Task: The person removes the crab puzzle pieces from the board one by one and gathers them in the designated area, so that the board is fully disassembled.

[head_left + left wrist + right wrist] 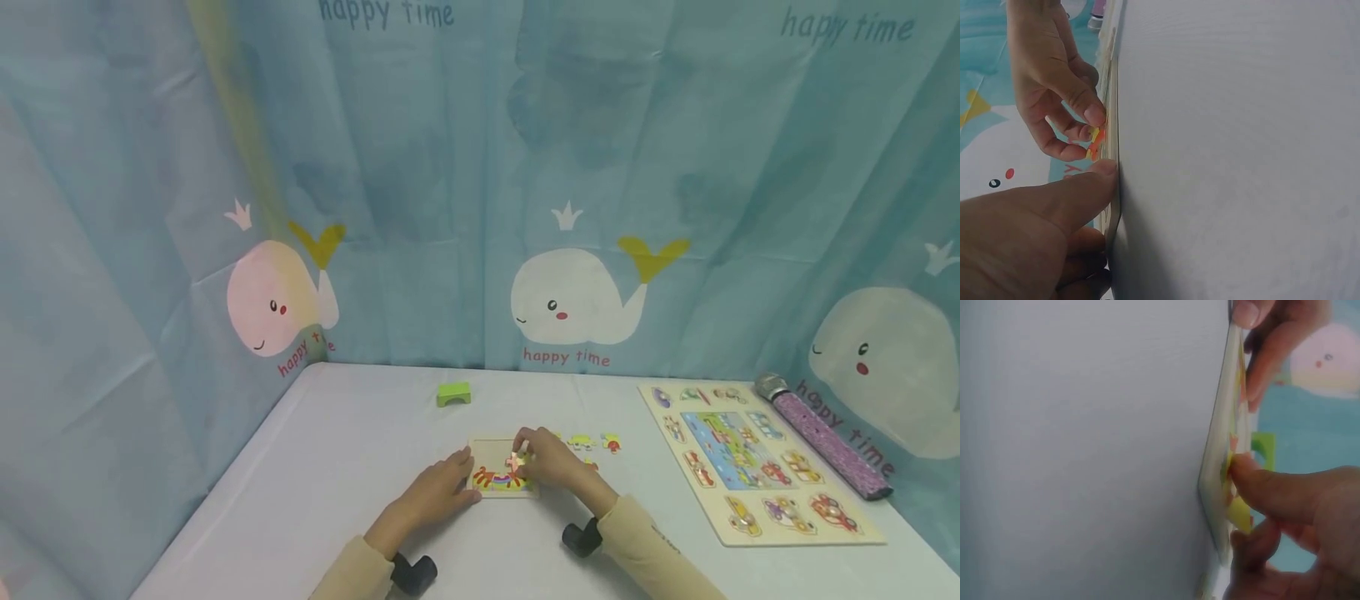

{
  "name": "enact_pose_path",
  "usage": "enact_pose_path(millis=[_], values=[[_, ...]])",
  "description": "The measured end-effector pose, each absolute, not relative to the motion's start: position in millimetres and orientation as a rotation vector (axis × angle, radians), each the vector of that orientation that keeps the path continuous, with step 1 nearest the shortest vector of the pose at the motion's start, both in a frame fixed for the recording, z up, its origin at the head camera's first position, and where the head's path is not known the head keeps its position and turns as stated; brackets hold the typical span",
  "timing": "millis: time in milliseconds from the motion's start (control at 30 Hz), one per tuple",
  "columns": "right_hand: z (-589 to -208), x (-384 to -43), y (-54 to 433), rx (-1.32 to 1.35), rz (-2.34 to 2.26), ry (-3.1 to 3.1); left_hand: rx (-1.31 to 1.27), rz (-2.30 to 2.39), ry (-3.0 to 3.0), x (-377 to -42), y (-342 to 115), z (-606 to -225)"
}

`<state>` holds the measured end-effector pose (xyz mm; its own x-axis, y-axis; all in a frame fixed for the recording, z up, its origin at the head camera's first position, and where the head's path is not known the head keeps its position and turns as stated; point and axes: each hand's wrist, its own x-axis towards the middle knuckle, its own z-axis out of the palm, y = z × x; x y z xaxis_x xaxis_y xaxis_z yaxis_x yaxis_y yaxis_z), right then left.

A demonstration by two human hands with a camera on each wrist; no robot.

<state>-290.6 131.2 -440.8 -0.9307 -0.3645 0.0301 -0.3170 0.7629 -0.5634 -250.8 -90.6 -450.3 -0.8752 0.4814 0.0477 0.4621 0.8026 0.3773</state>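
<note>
A small wooden puzzle tray (491, 451) lies on the white table, its lower part filled with red, yellow and rainbow-coloured pieces. My left hand (435, 493) grips its left side, with the thumb on the near edge in the left wrist view. Over the tray's right half, my right hand (553, 463) pinches an orange and yellow puzzle piece (1095, 144) between thumb and fingers. That piece stands tilted in the left wrist view. Loose puzzle pieces (581, 442) lie just beyond the right hand, some partly hidden by it.
A green arch block (453, 393) stands behind the tray. To the right lies a large peg puzzle board (705, 517) with vehicle pictures, and a pink glittery microphone (832, 446) beside it. A blue whale-print curtain (435, 292) hangs behind the table.
</note>
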Motion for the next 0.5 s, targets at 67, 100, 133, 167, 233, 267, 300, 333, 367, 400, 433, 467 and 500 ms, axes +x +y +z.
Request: enact_pose_path(millis=[67,100,133,167,233,267,300,333,367,400,433,467,500], values=[[-440.4,-290.8,131.5,-0.563,-0.903,2.868,0.756,0.597,2.942,-251.1,-90.4,-449.7],[-440.1,-291.1,131.5,-0.564,-0.903,2.868,0.75,0.599,2.944,-251.1,-90.3,-449.5],[-439.8,-291.1,131.2,-0.558,-0.9,2.871,0.747,0.599,2.948,-251.4,-90.3,-449.5],[-439.7,-291.1,131.0,-0.551,-0.898,2.875,0.745,0.601,2.949,-251.7,-90.2,-449.6],[-439.4,-290.6,130.9,-0.541,-0.885,2.888,0.752,0.606,2.95,-251.8,-90.1,-449.9],[-439.4,-290.3,130.9,-0.54,-0.877,2.896,0.757,0.609,2.949,-251.6,-90.0,-449.8],[-439.6,-290.0,130.9,-0.542,-0.869,2.905,0.763,0.611,2.947,-251.6,-90.0,-450.1],[-439.9,-289.7,130.9,-0.545,-0.864,2.912,0.769,0.61,2.945,-251.7,-89.9,-450.5],[-440.5,-289.4,131.1,-0.553,-0.861,2.916,0.773,0.611,2.943,-251.4,-89.9,-450.6],[-441.0,-289.2,131.1,-0.558,-0.859,2.916,0.776,0.609,2.941,-251.3,-89.9,-450.9],[-441.6,-289.0,131.0,-0.563,-0.86,2.913,0.779,0.608,2.94,-251.3,-90.0,-451.2],[-442.3,-289.0,131.0,-0.57,-0.859,2.909,0.78,0.608,2.938,-251.1,-90.1,-451.4],[-443.0,-288.9,130.8,-0.576,-0.855,2.906,0.78,0.608,2.937,-251.1,-90.2,-451.8]])
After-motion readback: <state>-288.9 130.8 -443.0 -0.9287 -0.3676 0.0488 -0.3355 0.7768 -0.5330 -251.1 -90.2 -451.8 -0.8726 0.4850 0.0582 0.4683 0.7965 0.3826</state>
